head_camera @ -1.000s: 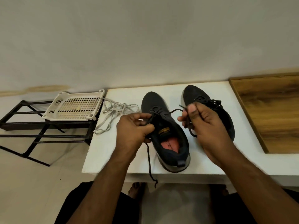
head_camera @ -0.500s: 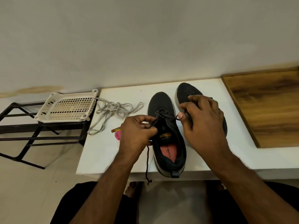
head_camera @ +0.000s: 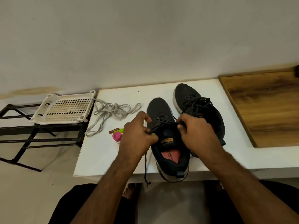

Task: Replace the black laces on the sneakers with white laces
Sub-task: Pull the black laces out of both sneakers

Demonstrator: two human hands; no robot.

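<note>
Both hands point(head_camera: 137, 136) point(head_camera: 197, 135) pinch the black lace point(head_camera: 163, 125); sneaker point(head_camera: 169, 152) heel overhangs table edge point(head_camera: 113, 172)

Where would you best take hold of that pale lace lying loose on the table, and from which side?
Probably at the tangle in the middle of the white laces, from straight above. The strands cross there in a raised bunch, so one pinch gathers several, while the flat loops trailing toward the table's left edge lie close to the surface. Both hands, left hand and right hand, are busy gripping the black lace.
</note>
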